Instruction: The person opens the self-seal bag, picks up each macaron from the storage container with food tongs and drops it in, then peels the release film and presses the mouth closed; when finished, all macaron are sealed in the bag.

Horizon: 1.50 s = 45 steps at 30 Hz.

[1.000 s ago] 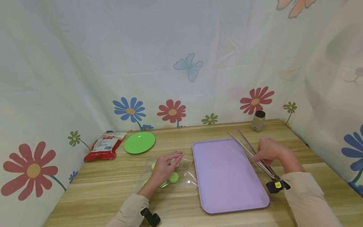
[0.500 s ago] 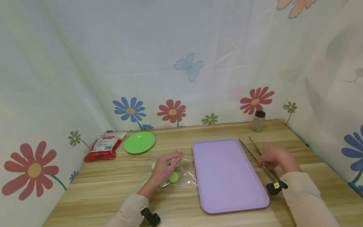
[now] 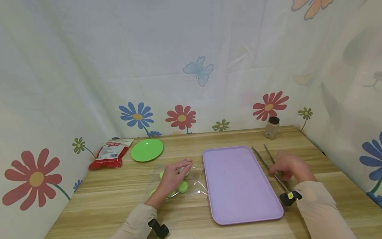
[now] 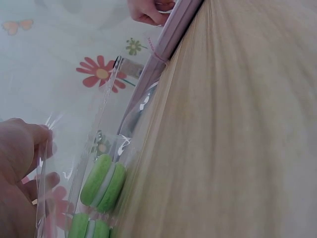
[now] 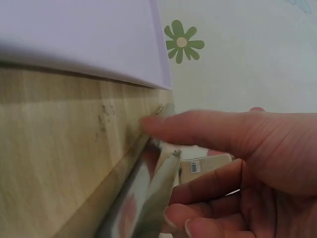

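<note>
My left hand (image 3: 174,177) lies over a clear plastic bag (image 3: 197,181) at the table's middle left, fingers mostly straight. In the left wrist view its thumb and fingers are at the crinkled film. Several green macarons (image 4: 103,183) with pale filling are in the bag, partly hidden by the hand in the head view. My right hand (image 3: 290,166) holds metal tongs (image 3: 262,157) low at the table, thumb on one arm and curled fingers by the other. The tong tips point away and stand apart. Their hinge end is hidden near my wrist.
A lilac tray (image 3: 241,186) lies between my hands. Behind, to the left, are a green plate (image 3: 147,150) and a red and white packet (image 3: 111,153). A black-lidded jar (image 3: 272,127) stands at the back right. Flowered curtains border the table.
My right hand has moved the tongs right, away from the tray, and lowered them. Over the last half second the tips have spread slightly and the thumb has shifted left. My left hand is still.
</note>
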Motion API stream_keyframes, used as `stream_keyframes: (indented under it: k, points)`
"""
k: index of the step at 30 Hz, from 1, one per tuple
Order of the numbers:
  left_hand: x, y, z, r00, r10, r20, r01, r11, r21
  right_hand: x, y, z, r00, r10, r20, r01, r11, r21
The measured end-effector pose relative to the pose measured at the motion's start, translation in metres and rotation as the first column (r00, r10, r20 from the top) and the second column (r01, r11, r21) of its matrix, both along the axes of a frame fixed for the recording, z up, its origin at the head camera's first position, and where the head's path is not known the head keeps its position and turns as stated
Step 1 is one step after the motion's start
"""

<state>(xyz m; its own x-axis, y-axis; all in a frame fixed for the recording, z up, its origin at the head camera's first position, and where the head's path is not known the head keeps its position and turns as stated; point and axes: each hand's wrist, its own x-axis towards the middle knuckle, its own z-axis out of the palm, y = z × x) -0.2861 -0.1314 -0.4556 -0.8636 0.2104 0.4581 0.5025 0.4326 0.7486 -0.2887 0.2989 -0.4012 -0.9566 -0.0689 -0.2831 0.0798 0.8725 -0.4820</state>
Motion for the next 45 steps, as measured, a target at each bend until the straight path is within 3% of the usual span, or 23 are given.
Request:
stream_keyframes:
  k: [3,8,12,17,22,25,28,31,33,36,41,43,45]
  points:
    - [0.0,0.0,0.0,1.0,-0.005,-0.012,0.005,1.0,-0.004,-0.001,0.0,0.008,1.0,0.018,-0.026,-0.017,1.0,0.023]
    - [0.0,-0.001,0.0,1.0,0.001,0.001,-0.001,1.0,-0.01,0.002,-0.019,0.03,0.978,0.086,-0.191,-0.08,0.996,0.042]
    - [0.001,-0.001,0.001,1.0,0.002,0.014,-0.002,1.0,-0.011,0.007,-0.051,0.042,0.958,0.089,-0.273,-0.103,0.994,-0.037]
    - [0.002,0.0,0.001,1.0,0.011,0.002,-0.011,1.0,-0.025,0.014,-0.098,0.039,0.926,0.121,-0.357,-0.186,0.97,-0.153]
    - [0.002,0.0,0.001,1.0,0.01,-0.015,-0.01,1.0,-0.018,0.024,-0.148,0.029,0.902,0.172,-0.396,-0.296,0.915,-0.275]
    - [0.003,0.0,0.001,1.0,0.007,-0.012,-0.007,1.0,-0.014,0.029,-0.177,0.02,0.907,0.226,-0.355,-0.354,0.865,-0.355]
    - [0.003,0.0,0.001,1.0,0.003,-0.007,-0.003,1.0,-0.012,0.032,-0.199,0.009,0.921,0.301,-0.246,-0.385,0.802,-0.456]
    - [0.002,-0.001,0.002,1.0,-0.004,-0.012,0.004,1.0,-0.008,0.035,-0.215,0.0,0.926,0.357,-0.127,-0.367,0.765,-0.529]
    - [0.002,-0.001,0.002,1.0,-0.01,-0.015,0.01,1.0,0.0,0.035,-0.221,-0.005,0.923,0.381,-0.06,-0.35,0.762,-0.544]
    - [0.002,-0.001,0.003,1.0,-0.013,0.002,0.013,1.0,0.014,0.036,-0.226,-0.01,0.919,0.393,-0.008,-0.339,0.781,-0.524]
    - [-0.001,-0.003,0.004,1.0,-0.012,0.016,0.012,1.0,0.028,0.035,-0.225,-0.013,0.944,0.33,0.002,-0.286,0.821,-0.495]
    - [-0.001,-0.004,0.004,1.0,-0.008,0.016,0.007,1.0,0.029,0.035,-0.224,-0.013,0.943,0.331,0.028,-0.269,0.81,-0.521]
    - [-0.002,-0.004,0.005,1.0,-0.004,0.02,0.004,1.0,0.027,0.034,-0.225,-0.016,0.923,0.376,0.074,-0.268,0.772,-0.576]
